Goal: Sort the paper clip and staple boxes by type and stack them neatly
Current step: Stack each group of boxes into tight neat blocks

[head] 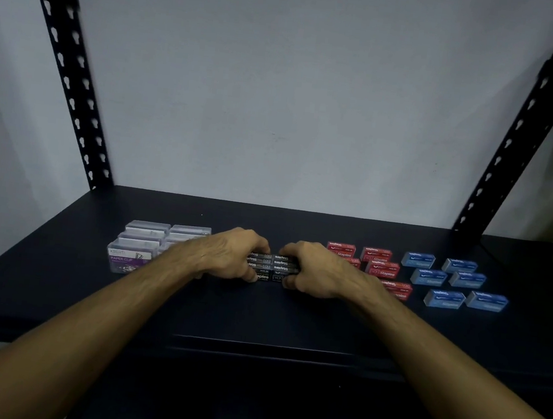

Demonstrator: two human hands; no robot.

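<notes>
I am standing at a dark metal shelf (290, 314), both arms stretched forward. My left hand (232, 256) and right hand (313, 270) curl inward around the two sides of a block of black staple boxes (272, 267) at the middle of the shelf, fingers and thumbs wrapped against its ends. The block looks like two columns side by side, several boxes deep or high; I cannot tell which.

The boxes appear already grouped by type. To the left, touching or just beside my left wrist, sit clear plastic paper clip boxes (147, 246), packed close in two columns. To the right lie red staple boxes (379, 265), some hidden behind my right hand, and further right blue staple boxes (449, 280), both groups spread out singly with gaps between them.

I judge the step in hand to be squaring up the black block. The next move probably calls for gathering the loose red boxes, then the blue, into similar tight stacks, edges aligned.

Readable writing: "Staples" in white on the black and red boxes, some upside down; "PAPER CLIP" on a purple label on the nearest clear box, under a brand name resembling "KREATI", too blurred to confirm.
</notes>
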